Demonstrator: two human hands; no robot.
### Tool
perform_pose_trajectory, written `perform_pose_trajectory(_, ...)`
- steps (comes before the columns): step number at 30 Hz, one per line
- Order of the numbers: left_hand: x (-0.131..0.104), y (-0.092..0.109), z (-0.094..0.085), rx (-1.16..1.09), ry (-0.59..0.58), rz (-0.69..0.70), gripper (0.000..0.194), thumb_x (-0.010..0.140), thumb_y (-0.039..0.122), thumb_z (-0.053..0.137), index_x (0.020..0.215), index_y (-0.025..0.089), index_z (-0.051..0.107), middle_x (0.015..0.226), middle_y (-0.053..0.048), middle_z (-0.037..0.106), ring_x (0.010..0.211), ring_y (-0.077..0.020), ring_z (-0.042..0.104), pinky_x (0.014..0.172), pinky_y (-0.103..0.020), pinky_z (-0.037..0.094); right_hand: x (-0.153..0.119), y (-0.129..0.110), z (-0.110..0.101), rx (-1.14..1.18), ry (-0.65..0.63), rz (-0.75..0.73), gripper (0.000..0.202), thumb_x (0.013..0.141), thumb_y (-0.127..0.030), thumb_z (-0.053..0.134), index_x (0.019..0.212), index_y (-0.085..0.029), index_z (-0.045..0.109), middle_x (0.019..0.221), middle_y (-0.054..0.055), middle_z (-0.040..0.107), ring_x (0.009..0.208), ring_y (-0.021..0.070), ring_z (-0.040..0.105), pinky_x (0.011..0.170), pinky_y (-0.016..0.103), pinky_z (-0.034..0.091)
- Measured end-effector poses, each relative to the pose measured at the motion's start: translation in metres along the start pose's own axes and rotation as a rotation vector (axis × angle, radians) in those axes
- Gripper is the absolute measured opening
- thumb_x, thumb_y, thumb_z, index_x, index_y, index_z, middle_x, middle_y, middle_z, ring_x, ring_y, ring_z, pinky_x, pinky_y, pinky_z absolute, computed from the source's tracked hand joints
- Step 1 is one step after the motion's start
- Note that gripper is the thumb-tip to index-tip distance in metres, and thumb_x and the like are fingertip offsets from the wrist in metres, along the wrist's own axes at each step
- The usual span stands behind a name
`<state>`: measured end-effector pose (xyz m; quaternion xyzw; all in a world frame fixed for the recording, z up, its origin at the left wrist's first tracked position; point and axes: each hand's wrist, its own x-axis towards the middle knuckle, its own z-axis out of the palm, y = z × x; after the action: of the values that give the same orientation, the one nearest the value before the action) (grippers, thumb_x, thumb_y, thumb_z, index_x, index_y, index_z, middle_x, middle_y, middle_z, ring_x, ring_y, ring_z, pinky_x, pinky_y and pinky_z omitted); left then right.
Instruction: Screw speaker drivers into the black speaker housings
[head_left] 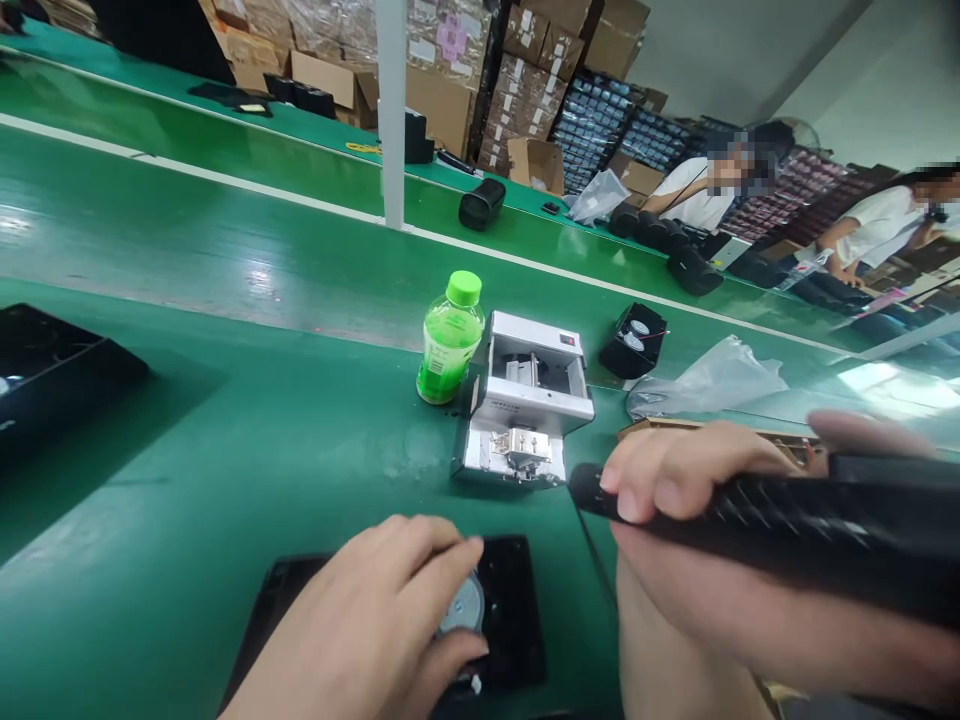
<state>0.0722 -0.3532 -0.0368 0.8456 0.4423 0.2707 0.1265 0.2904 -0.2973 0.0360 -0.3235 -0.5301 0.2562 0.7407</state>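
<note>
My left hand [375,610] is over a black panel [517,600] lying on the green table, its thumb and fingers curved around a round silver part [463,605] on that panel. A long black tool [750,520] is in my right hand [697,480], the fingers wrapped round it; the tool's rounded end points left toward a white metal machine [532,400]. Whether the silver part is fixed to the panel cannot be seen.
A green-capped bottle [452,340] stands left of the machine. A black box with round parts [634,340] and a plastic bag [712,380] are to the right. Another black case [67,370] lies far left. Two people [697,190] sit across the line [300,250].
</note>
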Motion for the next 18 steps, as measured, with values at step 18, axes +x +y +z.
perform_pose_trajectory(18, -0.011, -0.002, 0.009, 0.089, -0.441, -0.079, 0.034, 0.098, 0.018, 0.074, 0.131, 0.021, 0.079, 0.129, -0.008, 0.083, 0.110, -0.0370, 0.080, 0.091, -0.057, 0.068, -0.002, 0.028, 0.011, 0.043, -0.051, 0.200, 0.071, 0.094, -0.089, 0.053, 0.128, -0.030, 0.070, 0.060, -0.004, 0.067, 0.041, 0.0191, 0.054, 0.041, 0.034, 0.049)
